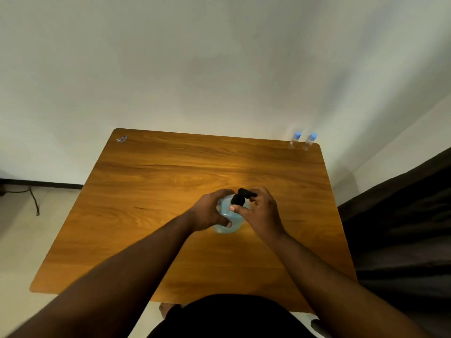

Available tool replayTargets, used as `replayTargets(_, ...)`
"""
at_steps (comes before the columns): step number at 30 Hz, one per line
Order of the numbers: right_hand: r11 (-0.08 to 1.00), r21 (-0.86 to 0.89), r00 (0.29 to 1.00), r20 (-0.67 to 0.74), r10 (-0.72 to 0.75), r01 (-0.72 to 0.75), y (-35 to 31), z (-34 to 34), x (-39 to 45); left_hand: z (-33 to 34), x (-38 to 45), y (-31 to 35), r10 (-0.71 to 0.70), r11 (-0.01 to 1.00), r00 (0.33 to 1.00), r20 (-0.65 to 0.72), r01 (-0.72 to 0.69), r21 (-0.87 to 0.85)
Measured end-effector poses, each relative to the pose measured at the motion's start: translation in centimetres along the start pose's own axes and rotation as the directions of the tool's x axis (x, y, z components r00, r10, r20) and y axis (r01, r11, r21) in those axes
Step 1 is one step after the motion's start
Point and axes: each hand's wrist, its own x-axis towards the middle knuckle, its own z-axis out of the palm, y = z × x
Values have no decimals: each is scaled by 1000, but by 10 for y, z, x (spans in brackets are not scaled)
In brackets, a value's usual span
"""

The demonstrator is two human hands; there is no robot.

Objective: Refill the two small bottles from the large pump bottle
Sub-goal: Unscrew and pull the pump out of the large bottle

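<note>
The large pump bottle (228, 215), clear with pale blue liquid and a black pump head (240, 197), stands at the middle of the wooden table (170, 179). My left hand (210, 212) grips the bottle's body from the left. My right hand (262, 211) holds the black pump head, fingers curled round its nozzle and the thumb at its collar. Two small clear bottles with blue caps stand upright side by side at the table's far right corner, one (295, 140) to the left of the other (309, 142), far from both hands.
A small clear and blue item (122, 139) lies at the table's far left corner. A white wall rises behind the table. A dark sofa (402, 228) sits close along the right edge. A black cable (34, 201) trails on the floor at the left.
</note>
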Motion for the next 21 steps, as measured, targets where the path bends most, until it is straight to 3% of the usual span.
replayTargets(7, 998, 60, 993, 122, -5, -3, -13, 24, 12, -31, -6, -15, -9, 1000, 999, 49, 8, 12)
replayTargets(11, 994, 67, 969, 228, -99, 86, -16, 32, 17, -43, -4, -21, -12, 1000, 997, 79, 10, 21)
replayTargets(16, 997, 71, 973, 230, -35, 19, -12, 30, 18, -39, -1, -26, -18, 1000, 999, 45, 19, -5)
replayTargets(21, 998, 32, 990, 130, -61, 57, -19, 37, 18, -38, -1, -33, -33, 999, 999, 41, 34, -23)
